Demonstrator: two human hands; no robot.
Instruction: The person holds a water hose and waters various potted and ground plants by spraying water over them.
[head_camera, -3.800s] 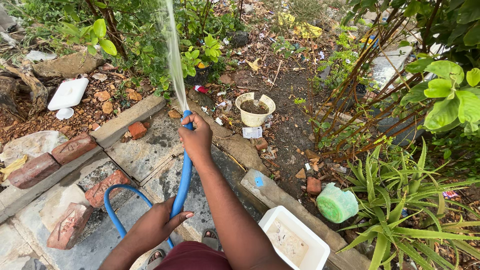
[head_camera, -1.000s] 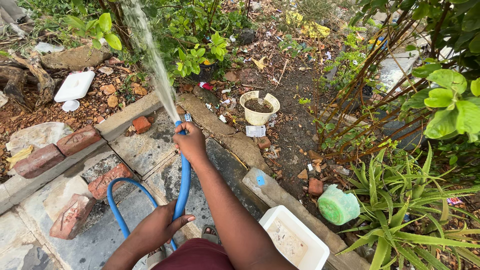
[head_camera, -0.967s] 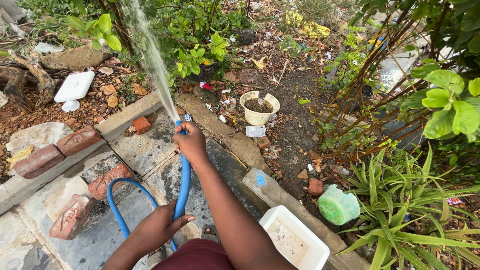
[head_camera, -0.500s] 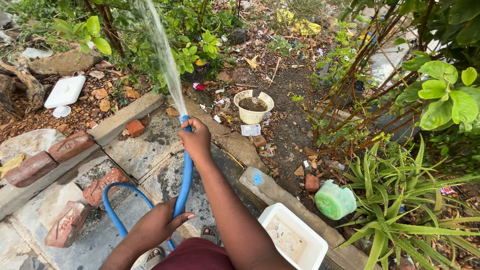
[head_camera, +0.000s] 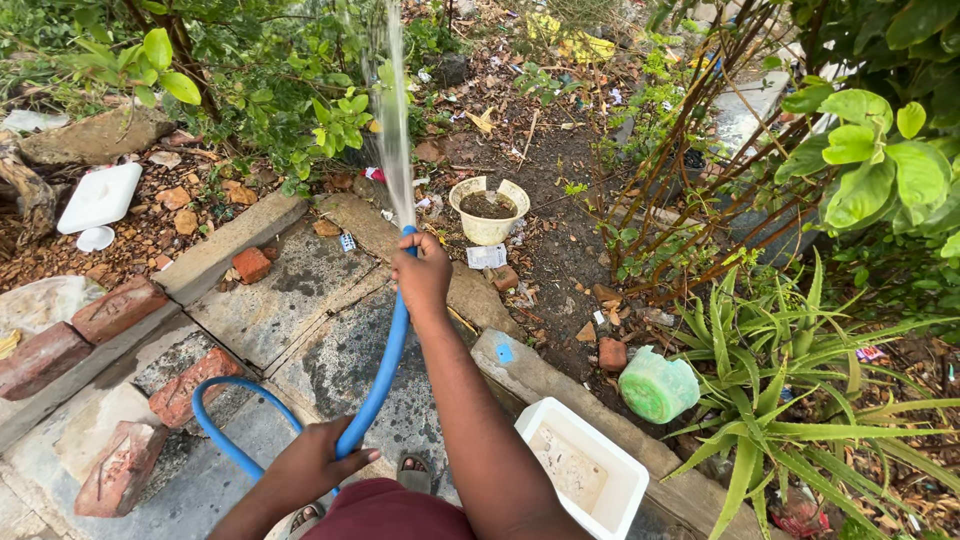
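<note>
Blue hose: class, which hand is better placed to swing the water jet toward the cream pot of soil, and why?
The right hand. It grips the blue hose at its spraying end, near the cream pot; the left hand holds it farther back.

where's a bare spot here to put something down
Free: the stone slab between the small brick and the hose, and the paving inside the hose loop. Crowded: bricks along the left kerb, litter and a pot on the soil, spiky plant at right.
</note>
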